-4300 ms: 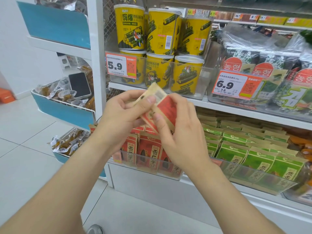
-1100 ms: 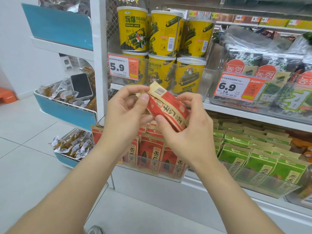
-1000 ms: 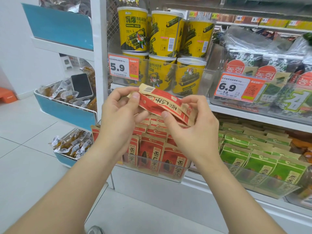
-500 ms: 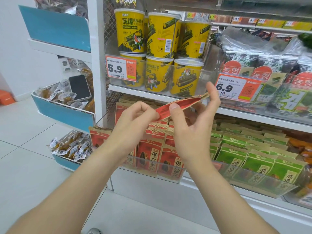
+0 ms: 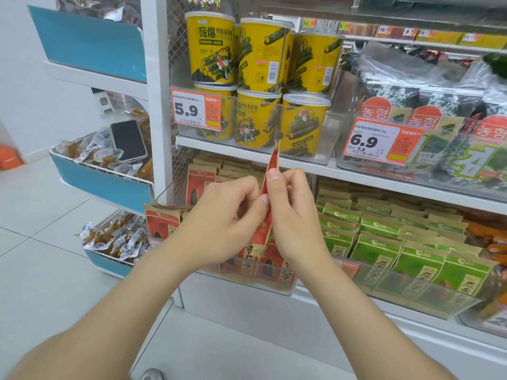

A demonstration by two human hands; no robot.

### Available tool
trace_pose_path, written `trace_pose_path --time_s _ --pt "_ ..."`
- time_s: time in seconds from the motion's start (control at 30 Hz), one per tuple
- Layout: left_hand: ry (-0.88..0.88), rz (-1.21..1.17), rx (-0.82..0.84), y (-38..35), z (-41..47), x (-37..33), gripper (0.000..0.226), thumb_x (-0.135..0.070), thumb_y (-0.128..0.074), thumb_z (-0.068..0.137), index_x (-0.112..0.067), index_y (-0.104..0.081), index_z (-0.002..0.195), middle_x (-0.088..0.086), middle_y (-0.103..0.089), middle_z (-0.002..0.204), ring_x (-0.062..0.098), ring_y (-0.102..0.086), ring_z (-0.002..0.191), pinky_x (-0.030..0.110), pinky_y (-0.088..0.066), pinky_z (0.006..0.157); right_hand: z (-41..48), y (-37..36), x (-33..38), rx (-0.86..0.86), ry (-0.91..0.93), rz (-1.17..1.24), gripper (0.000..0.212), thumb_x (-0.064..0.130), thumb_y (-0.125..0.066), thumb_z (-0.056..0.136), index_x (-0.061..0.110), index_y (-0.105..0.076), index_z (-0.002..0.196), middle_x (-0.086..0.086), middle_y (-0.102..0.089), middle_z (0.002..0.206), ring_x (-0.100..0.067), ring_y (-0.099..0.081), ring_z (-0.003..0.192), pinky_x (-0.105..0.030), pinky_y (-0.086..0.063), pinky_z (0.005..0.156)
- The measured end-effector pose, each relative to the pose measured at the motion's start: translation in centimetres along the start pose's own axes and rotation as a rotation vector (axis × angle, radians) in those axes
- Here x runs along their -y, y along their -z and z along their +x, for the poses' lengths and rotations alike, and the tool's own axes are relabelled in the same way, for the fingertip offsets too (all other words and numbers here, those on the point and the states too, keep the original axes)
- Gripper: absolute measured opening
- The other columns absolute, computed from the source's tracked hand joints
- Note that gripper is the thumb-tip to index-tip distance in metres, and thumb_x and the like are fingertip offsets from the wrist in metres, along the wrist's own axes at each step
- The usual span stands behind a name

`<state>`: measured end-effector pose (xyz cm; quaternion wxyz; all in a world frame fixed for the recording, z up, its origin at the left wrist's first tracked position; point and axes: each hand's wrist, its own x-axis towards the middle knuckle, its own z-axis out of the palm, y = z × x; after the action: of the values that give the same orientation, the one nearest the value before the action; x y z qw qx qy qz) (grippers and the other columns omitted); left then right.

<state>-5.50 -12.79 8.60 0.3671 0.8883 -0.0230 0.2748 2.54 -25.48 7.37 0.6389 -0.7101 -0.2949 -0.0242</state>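
A red and tan seed packet [image 5: 271, 165] stands upright and edge-on between my two hands, in front of the shelf. My left hand [image 5: 219, 223] pinches its lower left side with thumb and curled fingers. My right hand [image 5: 293, 215] holds the right side, thumb pressed on the packet's edge. The packet's bottom is hidden behind my hands. Below them a clear bin [image 5: 277, 286] holds several matching red seed packets [image 5: 162, 223].
Green seed packets [image 5: 389, 242] fill the bin to the right. Yellow seaweed-roll tubs [image 5: 258, 56] and seaweed bags [image 5: 428, 100] stand on the shelf above, behind price tags. A blue side rack [image 5: 104, 185] on the left holds wrapped snacks and a black phone [image 5: 128, 139]. White floor tiles lie below.
The packet has turned from lying slanted and flat-on to standing upright and edge-on. Both hands have come down and closer together around it.
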Motion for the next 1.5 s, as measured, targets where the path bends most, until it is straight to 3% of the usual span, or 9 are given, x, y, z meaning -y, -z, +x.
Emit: trace_pose_path --time_s 0.33,0.6,0.73,0.83,0.93,1.1,1.2,1.33,1.5 --pt "0.075 0.174 -0.156 -0.4 0.1 0.3 0.048 -0.044 -0.032 0.111 -0.022 -0.056 0.076 -0.004 -0.059 0.064 0.023 -0.059 0.065 0.050 -0.048 0.064 -0.9 -0.5 0.3 0.124 0.108 -0.180 0.032 0.037 -0.036 0.117 0.028 -0.044 0.088 0.009 -0.053 0.078 -0.017 -0.051 0.078 -0.036 -0.037 0.070" --pt "0.012 0.110 -0.150 -0.2 0.1 0.7 0.043 -0.035 -0.034 0.115 -0.022 -0.058 0.082 -0.005 -0.058 0.067 0.017 -0.057 0.066 0.039 -0.043 0.062 -0.8 -0.5 -0.1 0.139 0.129 -0.128 0.030 0.039 -0.039 0.116 0.029 -0.048 0.089 0.011 -0.055 0.080 -0.017 -0.053 0.080 -0.038 -0.039 0.073" --pt "0.023 0.102 -0.263 0.2 0.5 0.7 0.039 -0.036 -0.043 0.115 -0.026 -0.049 0.078 -0.007 -0.054 0.064 0.013 -0.056 0.066 0.021 -0.036 0.059 -0.7 -0.1 0.2 0.181 0.083 0.026 0.024 0.047 -0.056 0.106 0.024 -0.053 0.113 0.005 -0.068 0.101 -0.017 -0.067 0.090 -0.046 -0.056 0.081" --pt "0.063 0.049 -0.252 0.8 0.4 0.7 0.036 -0.040 -0.050 0.112 -0.023 -0.051 0.080 -0.003 -0.062 0.068 0.017 -0.061 0.064 0.026 -0.043 0.056 -0.4 0.5 0.5 0.155 -0.019 0.172 0.056 0.054 -0.074 0.094 0.034 -0.040 0.133 0.004 -0.068 0.122 -0.008 -0.074 0.100 -0.032 -0.061 0.082" --pt "0.092 -0.096 -0.035 1.5 0.0 0.6 0.013 -0.028 -0.052 0.112 -0.019 -0.057 0.104 0.002 -0.072 0.083 0.026 -0.068 0.064 0.038 -0.055 0.057 -0.1 1.0 0.5 0.069 0.004 0.102 0.080 0.059 -0.076 0.082 0.039 -0.027 0.142 0.020 -0.073 0.106 -0.002 -0.074 0.101 -0.033 -0.061 0.090" --pt "0.042 -0.014 0.000 1.2 -0.5 0.9 0.008 -0.014 -0.055 0.111 -0.022 -0.056 0.112 -0.003 -0.063 0.076 0.008 -0.056 0.055 0.015 -0.038 0.054 0.8 1.1 -0.3 0.040 0.058 -0.058 0.117 0.067 -0.080 0.080 0.046 0.001 0.162 -0.006 -0.065 0.136 -0.005 -0.071 0.113 -0.034 -0.054 0.107" --pt "0.077 -0.016 -0.055 1.6 -0.7 1.2 0.012 -0.025 -0.056 0.111 -0.030 -0.065 0.116 -0.004 -0.067 0.079 0.012 -0.061 0.059 0.027 -0.048 0.056 1.3 0.6 -0.6 -0.004 0.069 -0.090 0.112 0.078 -0.081 0.076 0.058 -0.006 0.158 -0.014 -0.062 0.143 -0.024 -0.066 0.127 -0.051 -0.050 0.112" --pt "0.135 -0.053 -0.068 3.3 -1.0 1.7 0.019 -0.040 -0.074 0.098 -0.041 -0.075 0.117 -0.016 -0.076 0.094 0.009 -0.075 0.088 0.040 -0.064 0.080 1.6 -0.6 -0.1 -0.037 0.120 -0.113 0.091 0.069 -0.082 0.082 0.044 -0.025 0.149 0.007 -0.064 0.135 -0.016 -0.071 0.116 -0.048 -0.056 0.101" --pt "0.222 -0.216 -0.216 6.0 -1.2 3.5 0.025 -0.012 -0.084 0.092 -0.028 -0.085 0.111 -0.012 -0.083 0.098 0.009 -0.081 0.093 0.039 -0.064 0.092 2.2 -1.7 1.2 -0.023 0.176 -0.127 0.051 0.051 -0.077 0.096 0.027 -0.041 0.124 0.007 -0.073 0.099 -0.007 -0.071 0.089 -0.030 -0.056 0.079"
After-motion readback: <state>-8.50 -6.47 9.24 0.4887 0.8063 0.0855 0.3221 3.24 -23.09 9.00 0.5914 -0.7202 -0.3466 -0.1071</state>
